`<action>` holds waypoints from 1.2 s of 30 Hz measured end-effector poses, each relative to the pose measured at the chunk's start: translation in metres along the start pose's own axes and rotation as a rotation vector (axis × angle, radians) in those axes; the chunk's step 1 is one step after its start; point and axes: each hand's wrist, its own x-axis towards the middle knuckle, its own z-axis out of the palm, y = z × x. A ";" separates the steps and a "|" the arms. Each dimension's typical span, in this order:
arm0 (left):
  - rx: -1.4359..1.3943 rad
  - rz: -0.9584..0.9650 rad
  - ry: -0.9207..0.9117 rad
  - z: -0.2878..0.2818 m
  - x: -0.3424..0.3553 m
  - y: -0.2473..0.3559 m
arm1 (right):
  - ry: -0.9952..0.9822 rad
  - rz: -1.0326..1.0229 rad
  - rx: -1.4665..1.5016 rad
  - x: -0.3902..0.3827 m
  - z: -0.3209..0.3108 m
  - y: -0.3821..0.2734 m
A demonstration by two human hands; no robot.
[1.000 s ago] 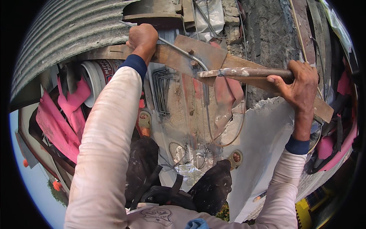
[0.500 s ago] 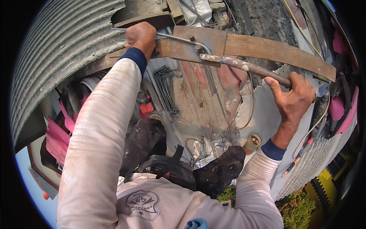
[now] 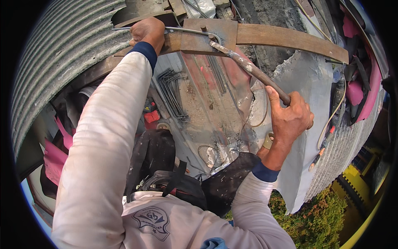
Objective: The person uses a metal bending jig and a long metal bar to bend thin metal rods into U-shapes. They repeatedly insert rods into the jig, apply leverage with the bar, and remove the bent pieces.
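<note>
My left hand (image 3: 148, 33) is closed round a thin steel rod (image 3: 182, 29) at the far side. The rod lies across a square metal plate (image 3: 192, 43) fixed on a wooden plank (image 3: 290, 39), passing by a short upright pin (image 3: 203, 28). Its right end curves toward me around a second pin, partly hidden by the bar's tip. A paint-spotted bending bar (image 3: 257, 73), like a pipe, meets the rod at that curve. My right hand (image 3: 292, 114) is wrapped round the bar's near end, thumb along it.
Below the plank lie several bent rods (image 3: 172, 95) and some straight rods (image 3: 217, 74). A red-and-black tool (image 3: 152, 115) rests near my left knee. Corrugated sheet (image 3: 62, 62) rises on the left. A pale cable (image 3: 338, 112) and a screwdriver-like tool (image 3: 317, 158) lie to the right.
My right hand has swung the bar toward me and to the left. The rod's end is bent further round the pin. My left hand keeps its hold on the rod.
</note>
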 end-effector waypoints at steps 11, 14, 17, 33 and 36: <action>-0.720 -0.288 0.090 -0.009 -0.042 -0.003 | -0.440 -0.169 0.078 0.046 -0.035 0.040; -0.744 -0.304 0.101 -0.008 -0.040 -0.002 | -0.332 -0.189 0.053 0.035 -0.031 0.038; -0.756 -0.306 0.113 -0.006 -0.039 0.000 | -0.356 -0.153 0.000 0.033 -0.027 0.039; -0.820 -0.344 0.162 0.002 -0.034 0.001 | -0.356 -0.226 0.061 0.042 -0.029 0.042; -0.832 -0.350 0.175 0.002 -0.033 0.001 | -0.317 -0.251 0.064 0.044 -0.025 0.042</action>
